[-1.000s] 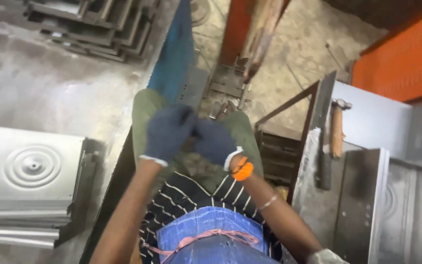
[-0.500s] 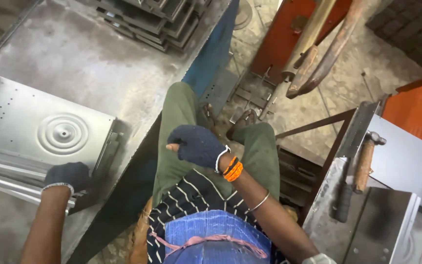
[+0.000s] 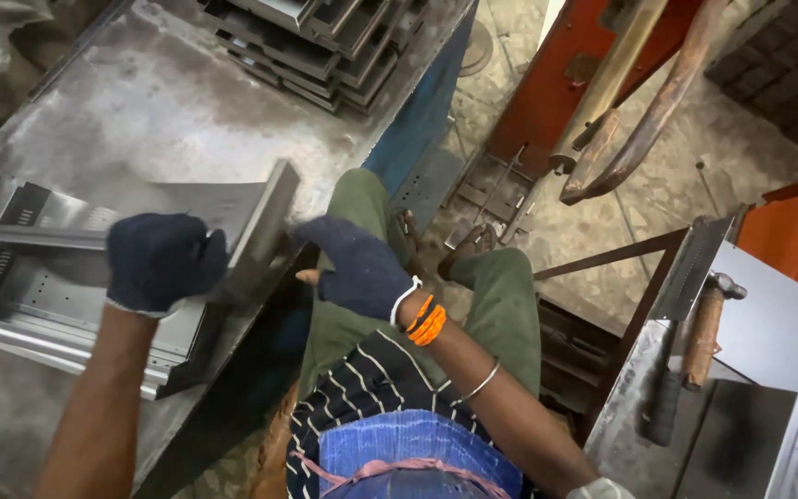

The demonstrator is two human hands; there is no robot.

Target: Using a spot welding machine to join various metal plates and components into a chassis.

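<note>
Gloves of dark knit cover both hands. The left hand (image 3: 163, 261) is clenched on the near edge of a folded sheet-metal panel (image 3: 85, 268), lifting that edge up off the grey steel worktable (image 3: 168, 102). The right hand (image 3: 355, 265) grips the panel's raised corner flange (its bare thumb tip pokes out of the glove), orange bangles at the wrist. The panel lies tilted at the table's near edge, over the person's left knee. A stack of similar pressed panels (image 3: 325, 42) sits at the table's far end. A hammer (image 3: 706, 325) rests on a bench to the right.
</note>
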